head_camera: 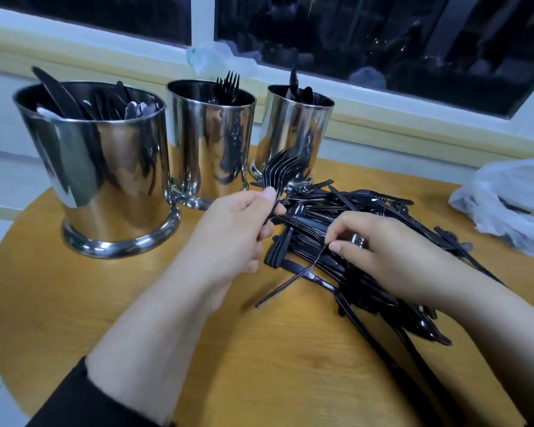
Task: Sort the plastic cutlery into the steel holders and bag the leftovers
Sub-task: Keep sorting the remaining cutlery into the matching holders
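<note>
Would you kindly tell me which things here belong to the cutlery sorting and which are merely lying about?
Part of the job:
left hand holding a bunch of forks
right hand picking at the cutlery pile
three steel holders
plastic bag

Lying about:
crumpled clear plastic on the windowsill

both forearms reached in from the near edge, bare from the wrists to the elbows, with a dark sleeve (84,405) pushed up on the left arm. the left hand (232,229) was raised, thumb on top and fingers curled under in a pinch, and held a bunch of forks (282,172). the right hand (392,254) lay lower and to the right, palm down, with its thumb and forefinger pinched on a single fork (293,280). a ring (359,240) sat on one finger of the right hand.
</note>
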A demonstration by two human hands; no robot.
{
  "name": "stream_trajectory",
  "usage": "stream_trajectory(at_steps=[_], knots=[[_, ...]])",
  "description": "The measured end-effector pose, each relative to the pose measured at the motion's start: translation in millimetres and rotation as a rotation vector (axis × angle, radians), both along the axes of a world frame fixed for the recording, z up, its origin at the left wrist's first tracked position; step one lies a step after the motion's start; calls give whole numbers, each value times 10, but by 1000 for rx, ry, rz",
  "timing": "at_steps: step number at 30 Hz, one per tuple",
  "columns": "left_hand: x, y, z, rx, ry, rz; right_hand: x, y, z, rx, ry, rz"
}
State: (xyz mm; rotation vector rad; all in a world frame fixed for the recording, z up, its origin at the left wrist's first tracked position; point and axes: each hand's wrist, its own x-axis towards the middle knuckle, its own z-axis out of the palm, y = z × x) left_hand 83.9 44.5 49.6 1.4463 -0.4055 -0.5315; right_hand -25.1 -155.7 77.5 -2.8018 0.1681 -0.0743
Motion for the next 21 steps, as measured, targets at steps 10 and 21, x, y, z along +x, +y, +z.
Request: stream_trajectory(at_steps=[10, 21], knots=[[-93, -47, 86, -122, 101, -112, 159, 124, 207, 25, -436, 114], [-84, 4, 100, -176, 103, -162, 489, 323, 287, 286, -631, -2]])
